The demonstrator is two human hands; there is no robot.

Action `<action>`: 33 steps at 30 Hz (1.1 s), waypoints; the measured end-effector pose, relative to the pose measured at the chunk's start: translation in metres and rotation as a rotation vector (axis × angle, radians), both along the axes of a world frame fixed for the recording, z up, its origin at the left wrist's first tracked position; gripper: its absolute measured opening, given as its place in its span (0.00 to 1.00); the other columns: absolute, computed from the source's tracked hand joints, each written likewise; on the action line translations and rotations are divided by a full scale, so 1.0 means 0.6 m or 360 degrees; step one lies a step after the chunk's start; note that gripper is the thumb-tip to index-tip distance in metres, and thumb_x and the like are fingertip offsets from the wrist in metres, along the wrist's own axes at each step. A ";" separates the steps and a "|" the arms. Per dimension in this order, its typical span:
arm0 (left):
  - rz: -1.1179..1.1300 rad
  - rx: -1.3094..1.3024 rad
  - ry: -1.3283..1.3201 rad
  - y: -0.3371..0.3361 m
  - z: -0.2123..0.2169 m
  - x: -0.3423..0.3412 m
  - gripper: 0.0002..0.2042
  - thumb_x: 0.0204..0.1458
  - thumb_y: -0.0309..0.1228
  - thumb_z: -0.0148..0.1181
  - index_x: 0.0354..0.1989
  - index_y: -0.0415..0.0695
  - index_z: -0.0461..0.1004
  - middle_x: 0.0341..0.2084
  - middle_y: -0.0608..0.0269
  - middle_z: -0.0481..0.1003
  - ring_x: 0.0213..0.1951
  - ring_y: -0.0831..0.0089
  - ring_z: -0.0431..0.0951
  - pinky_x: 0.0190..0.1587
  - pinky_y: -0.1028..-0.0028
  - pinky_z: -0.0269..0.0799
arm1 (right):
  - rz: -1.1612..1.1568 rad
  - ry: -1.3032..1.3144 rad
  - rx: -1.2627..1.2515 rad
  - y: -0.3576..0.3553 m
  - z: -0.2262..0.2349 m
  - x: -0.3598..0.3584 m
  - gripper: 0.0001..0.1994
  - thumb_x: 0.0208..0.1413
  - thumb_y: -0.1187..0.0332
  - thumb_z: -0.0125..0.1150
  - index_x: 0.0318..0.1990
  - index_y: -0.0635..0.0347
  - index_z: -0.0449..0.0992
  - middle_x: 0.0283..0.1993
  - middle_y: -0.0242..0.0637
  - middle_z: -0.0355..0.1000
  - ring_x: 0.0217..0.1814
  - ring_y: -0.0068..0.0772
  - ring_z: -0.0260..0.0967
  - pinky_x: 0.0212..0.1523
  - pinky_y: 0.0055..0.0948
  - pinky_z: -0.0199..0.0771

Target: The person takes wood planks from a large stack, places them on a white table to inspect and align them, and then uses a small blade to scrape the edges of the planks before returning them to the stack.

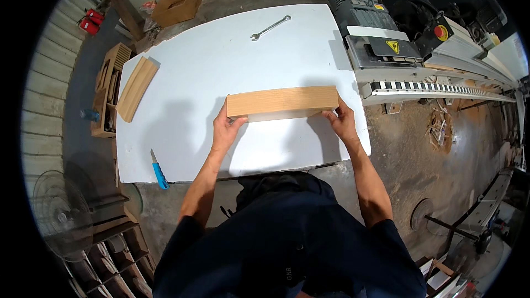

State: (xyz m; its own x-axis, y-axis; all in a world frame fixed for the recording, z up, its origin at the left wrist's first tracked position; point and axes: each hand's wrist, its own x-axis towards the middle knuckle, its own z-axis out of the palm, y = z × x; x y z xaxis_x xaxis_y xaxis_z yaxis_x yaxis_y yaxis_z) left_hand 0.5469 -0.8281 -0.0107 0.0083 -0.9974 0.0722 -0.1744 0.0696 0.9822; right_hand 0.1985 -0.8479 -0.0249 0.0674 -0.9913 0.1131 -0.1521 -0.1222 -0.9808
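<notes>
A long, light-brown wooden block (pixel 282 102) spans the space between my two hands over the white tabletop (pixel 221 60). My left hand (pixel 225 131) is closed on its left end, thumb along the near lower edge. At the other end, my right hand (pixel 343 121) grips it the same way. Shadows of arms and block fall on the board around it. A second wooden piece (pixel 137 88), slightly curved and grooved along its length, lies at the table's left edge. Toward the front left rests a blue utility knife (pixel 158 172) with its blade out.
A metal wrench (pixel 270 28) lies at the table's far side. To the right stands a machine with a grey motor (pixel 359 3), a toothed rail (pixel 441 89) and a red button (pixel 440 32). A cardboard box (pixel 178 5) and a standing fan (pixel 62 216) are on the left.
</notes>
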 end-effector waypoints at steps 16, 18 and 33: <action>-0.0395 0.0219 -0.0161 -0.029 0.014 0.027 0.19 0.46 0.17 0.60 0.49 0.32 0.71 0.41 0.58 0.74 0.42 0.71 0.74 0.46 0.74 0.69 | -0.0549 0.0109 0.0021 0.163 0.047 -0.004 0.37 0.37 0.75 0.71 0.60 0.57 0.65 0.59 0.42 0.67 0.58 0.37 0.67 0.55 0.31 0.69; -0.0709 0.0259 -0.0244 -0.051 0.043 -0.006 0.20 0.44 0.16 0.59 0.49 0.32 0.70 0.41 0.57 0.75 0.41 0.71 0.74 0.46 0.74 0.69 | -0.0856 0.0079 0.0101 0.273 0.061 0.005 0.37 0.37 0.76 0.71 0.61 0.58 0.64 0.58 0.43 0.67 0.59 0.40 0.67 0.56 0.33 0.68; -0.3051 0.0409 -0.0479 0.249 0.128 -0.446 0.22 0.37 0.22 0.63 0.46 0.33 0.73 0.34 0.67 0.75 0.36 0.78 0.73 0.40 0.78 0.68 | -0.3024 -0.0376 0.0620 0.864 0.182 0.351 0.34 0.38 0.71 0.73 0.58 0.62 0.67 0.54 0.43 0.71 0.56 0.31 0.67 0.58 0.30 0.65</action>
